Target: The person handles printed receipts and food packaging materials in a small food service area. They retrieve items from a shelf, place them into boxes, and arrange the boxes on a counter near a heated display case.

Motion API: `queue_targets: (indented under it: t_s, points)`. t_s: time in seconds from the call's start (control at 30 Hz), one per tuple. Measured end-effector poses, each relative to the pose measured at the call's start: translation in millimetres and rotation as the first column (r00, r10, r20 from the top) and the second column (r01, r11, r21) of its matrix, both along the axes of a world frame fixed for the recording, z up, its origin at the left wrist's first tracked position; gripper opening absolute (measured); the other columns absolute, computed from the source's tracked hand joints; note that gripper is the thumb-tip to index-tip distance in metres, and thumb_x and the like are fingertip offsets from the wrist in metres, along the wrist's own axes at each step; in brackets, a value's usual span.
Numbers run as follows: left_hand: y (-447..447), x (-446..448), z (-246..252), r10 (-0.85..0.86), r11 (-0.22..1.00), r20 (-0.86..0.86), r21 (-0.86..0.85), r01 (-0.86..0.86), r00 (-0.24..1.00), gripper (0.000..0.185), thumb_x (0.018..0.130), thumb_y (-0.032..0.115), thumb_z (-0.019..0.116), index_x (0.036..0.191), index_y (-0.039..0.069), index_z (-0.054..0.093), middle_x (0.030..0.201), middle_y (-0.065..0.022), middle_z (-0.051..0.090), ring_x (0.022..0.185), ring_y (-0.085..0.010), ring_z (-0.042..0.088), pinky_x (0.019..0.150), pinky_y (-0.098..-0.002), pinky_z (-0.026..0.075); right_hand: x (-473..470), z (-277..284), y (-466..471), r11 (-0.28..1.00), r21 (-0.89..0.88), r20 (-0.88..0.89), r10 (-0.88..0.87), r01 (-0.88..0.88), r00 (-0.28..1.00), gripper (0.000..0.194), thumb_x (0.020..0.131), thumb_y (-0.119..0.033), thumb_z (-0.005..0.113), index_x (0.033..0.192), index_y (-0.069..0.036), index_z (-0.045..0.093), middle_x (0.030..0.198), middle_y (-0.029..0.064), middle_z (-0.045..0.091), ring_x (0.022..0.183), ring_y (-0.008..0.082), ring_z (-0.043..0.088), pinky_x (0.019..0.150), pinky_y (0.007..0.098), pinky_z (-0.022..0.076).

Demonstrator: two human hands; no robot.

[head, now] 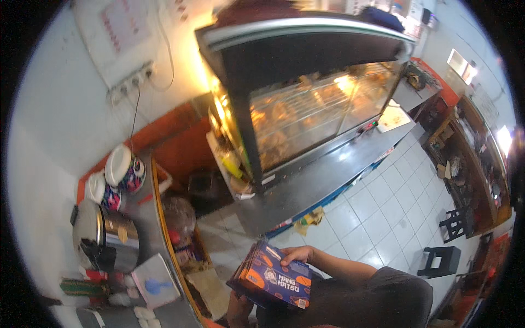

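Observation:
A stack of flat printed cardboard packages (272, 276), dark blue with orange shapes and white writing, is held in front of my body at the bottom centre. My right hand (297, 254) rests on its upper right edge, the thumb lying across the top face. Below the left end of the stack, my left hand (238, 298) grips from underneath, its fingers mostly hidden. Several layers show along the stack's left side. Beyond it stands a lit glass food display case (303, 115) with browned food on wire racks, on a metal counter (324, 168).
To the left, a side counter (154, 221) bears a steel cooker (119, 233), patterned tubs with white lids (129, 170) and a pink-edged tray (156, 281) with a blue item. A black stool (441, 261) stands on the tiled floor, near wooden shelves (463, 160).

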State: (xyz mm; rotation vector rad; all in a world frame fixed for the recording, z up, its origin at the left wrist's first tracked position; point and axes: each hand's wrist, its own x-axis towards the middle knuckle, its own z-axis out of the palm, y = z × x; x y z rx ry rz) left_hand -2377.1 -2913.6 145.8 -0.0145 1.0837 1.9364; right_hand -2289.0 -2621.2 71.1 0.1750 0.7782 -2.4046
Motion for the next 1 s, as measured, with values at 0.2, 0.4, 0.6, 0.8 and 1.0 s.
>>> queue_targets:
  t_s: [0.2,0.4,0.6,0.8,1.0]
  points:
    - [106.4,38.8,20.8,-0.068,0.995,-0.087,0.069,0.074,0.994,0.052,0.092,0.034,0.08,0.126,0.003,0.055,0.117,-0.0095,0.066,0.107,-0.0236,0.066,0.096,-0.0388,0.054,54.6,25.1,83.7,0.992,0.003,-0.06,-0.122,0.123,0.991,0.079,0.085,-0.027,0.083,0.148,0.0,0.044,0.118,0.0092,0.07,0.105,0.0167,0.068,0.093,0.0347,0.0555]
    - [277.3,67.4,64.8,0.2,0.979,-0.325,0.097,-0.178,0.924,0.029,0.094,0.025,0.078,0.093,0.007,0.056,0.089,-0.0054,0.065,0.087,-0.0171,0.065,0.08,-0.0339,0.055,121.7,39.4,246.2,0.968,0.122,-0.232,-0.186,0.219,0.955,0.08,0.087,-0.029,0.083,0.149,0.001,0.042,0.12,0.0098,0.069,0.105,0.016,0.068,0.092,0.0329,0.0571]
    - [466.4,126.2,124.3,-0.018,0.887,-0.937,-0.177,-0.427,0.35,0.037,0.101,0.025,0.068,0.076,0.007,0.049,0.072,0.0011,0.051,0.066,-0.01,0.045,0.061,-0.0302,0.039,212.4,38.6,426.4,0.778,0.359,-0.018,-0.547,0.516,0.837,0.064,0.094,-0.029,0.077,0.144,0.0,0.05,0.126,0.0112,0.068,0.114,0.0192,0.067,0.097,0.0383,0.0562]
    - [554.7,172.1,163.2,-0.328,0.925,-0.924,-0.356,-0.13,0.199,0.041,0.096,0.03,0.074,0.073,0.009,0.048,0.064,0.0001,0.048,0.058,-0.0099,0.041,0.053,-0.0309,0.031,295.9,9.0,523.0,0.639,0.156,-0.036,-0.759,0.754,0.65,0.056,0.098,-0.03,0.071,0.139,0.002,0.052,0.126,0.015,0.069,0.106,0.0224,0.072,0.095,0.0391,0.0609]
    - [661.4,155.1,300.3,0.023,0.999,-0.999,0.022,-0.03,0.038,0.026,0.104,0.025,0.062,0.09,0.004,0.056,0.081,-0.006,0.059,0.076,-0.015,0.054,0.073,-0.0297,0.045,330.4,17.7,542.0,0.603,-0.262,-0.006,-0.782,0.753,0.624,0.055,0.098,-0.034,0.07,0.134,0.006,0.058,0.124,0.0211,0.071,0.106,0.0296,0.074,0.096,0.0442,0.0602]
